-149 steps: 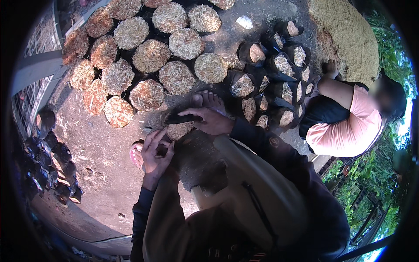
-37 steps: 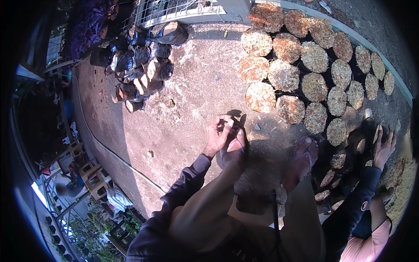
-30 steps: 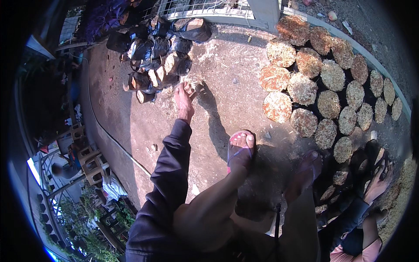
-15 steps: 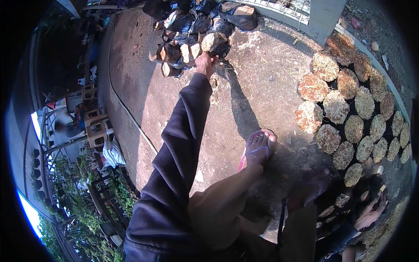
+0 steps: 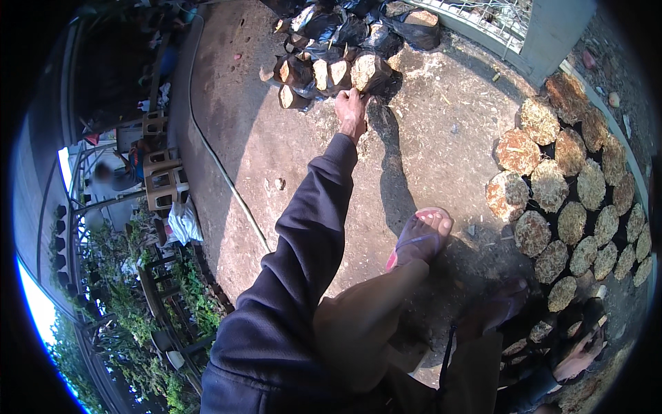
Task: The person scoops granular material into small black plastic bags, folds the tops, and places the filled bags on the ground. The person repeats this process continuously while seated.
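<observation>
My left hand [image 5: 352, 114] reaches far ahead, its fingers closed on the near edge of a black plastic bag [image 5: 380, 85] filled with pale, chopped, chip-like material. That bag is tilted, so its filled top [image 5: 365, 71] faces me. More tilted filled bags [image 5: 295, 72] crowd to its left and behind it. At the lower right my right hand [image 5: 580, 355] is partly in shadow, with its fingers stretched out and nothing visible in them. It is close to the upright filled bags [image 5: 562, 294] standing in rows on the right.
A sandalled foot [image 5: 422, 238] stands on the dirt floor [image 5: 317, 172]. A hose [image 5: 219, 159] runs along the left. Beyond it are plastic stools [image 5: 164, 190], a white sack [image 5: 183, 222], potted plants [image 5: 131, 297] and a person [image 5: 124, 178]. A framed mesh panel [image 5: 496, 24] stands at the top right.
The whole view has shifted a little. My left hand has gone from the gripped bag's right side to its near edge, and the bag's filled top now turns more toward me.
</observation>
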